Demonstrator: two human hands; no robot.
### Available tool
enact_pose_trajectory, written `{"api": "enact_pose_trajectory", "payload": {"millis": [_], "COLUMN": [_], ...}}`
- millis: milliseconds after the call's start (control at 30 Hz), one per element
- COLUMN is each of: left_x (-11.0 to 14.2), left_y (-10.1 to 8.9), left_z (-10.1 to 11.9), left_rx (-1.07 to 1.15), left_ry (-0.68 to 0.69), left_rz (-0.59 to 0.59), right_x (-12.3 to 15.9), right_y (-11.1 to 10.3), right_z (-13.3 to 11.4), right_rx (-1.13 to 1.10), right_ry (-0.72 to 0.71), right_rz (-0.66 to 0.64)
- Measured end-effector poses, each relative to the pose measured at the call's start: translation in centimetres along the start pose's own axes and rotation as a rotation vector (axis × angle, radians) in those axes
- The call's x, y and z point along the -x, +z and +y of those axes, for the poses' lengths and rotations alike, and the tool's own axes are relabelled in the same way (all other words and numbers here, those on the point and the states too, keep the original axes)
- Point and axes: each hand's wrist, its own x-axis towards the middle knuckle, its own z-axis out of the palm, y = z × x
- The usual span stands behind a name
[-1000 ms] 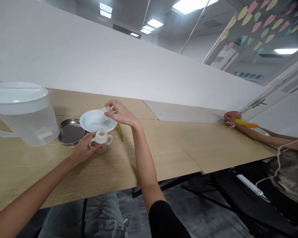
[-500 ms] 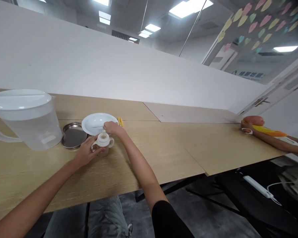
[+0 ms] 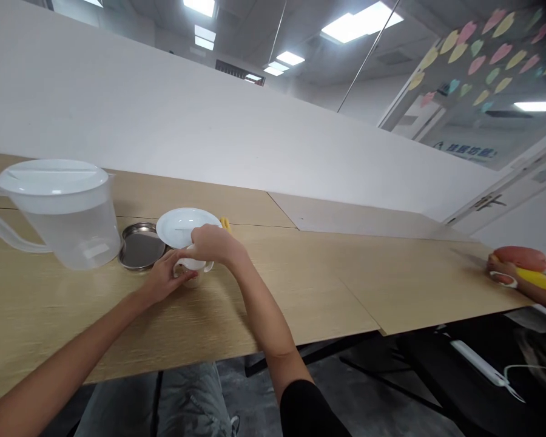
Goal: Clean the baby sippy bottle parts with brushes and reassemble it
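A small baby bottle (image 3: 195,269) with white side handles stands on the wooden table (image 3: 327,285). My left hand (image 3: 167,277) wraps round its lower body from the left. My right hand (image 3: 213,243) is closed over its top, hiding the teat. Just behind the bottle lies a white plate (image 3: 177,226).
A large clear pitcher (image 3: 66,213) with a white lid stands at the left. A round metal lid (image 3: 142,247) lies beside the plate. A yellow-green utensil (image 3: 226,224) pokes out behind my right hand. Another person's hand (image 3: 505,270) holds orange-yellow things at the far right.
My right hand came down from above the plate, where it pinched a small clear piece, and now covers the bottle's top. My left hand stayed on the bottle.
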Motion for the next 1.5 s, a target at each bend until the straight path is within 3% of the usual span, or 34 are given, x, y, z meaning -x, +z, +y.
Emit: {"api": "enact_pose_trajectory", "payload": {"millis": [233, 433, 567, 667, 867, 1233, 1333, 1500], "left_x": [-0.2, -0.2, -0.2, -0.2, -0.2, -0.2, -0.2, 0.0], "left_y": [-0.1, -0.4, -0.4, -0.2, -0.3, -0.3, -0.2, -0.1], "left_z": [0.4, 0.8, 1.0, 0.9, 0.9, 1.1, 0.9, 0.8], "left_rx": [0.055, 0.095, 0.142, 0.165, 0.145, 0.174, 0.151, 0.175], "left_ry": [-0.104, -0.181, -0.140, -0.121, -0.105, -0.112, -0.115, -0.134], "left_rz": [-0.019, -0.097, -0.070, -0.065, -0.065, -0.059, -0.048, -0.045], "right_x": [0.0, 0.5, 1.0, 1.5, 1.8, 2.0, 2.6, 3.5], "right_y": [0.6, -0.3, -0.7, -1.2, -1.4, -1.4, -1.8, -2.4], "right_z": [-0.6, 0.0, 0.2, 0.4, 1.2, 1.7, 1.6, 1.6], "right_rx": [0.129, -0.005, -0.036, 0.041, -0.046, -0.174, -0.196, -0.262], "right_ry": [-0.126, -0.272, -0.091, 0.031, -0.146, -0.311, -0.291, -0.198], "right_rz": [-0.022, -0.055, 0.103, 0.124, 0.151, 0.161, 0.230, 0.488]}}
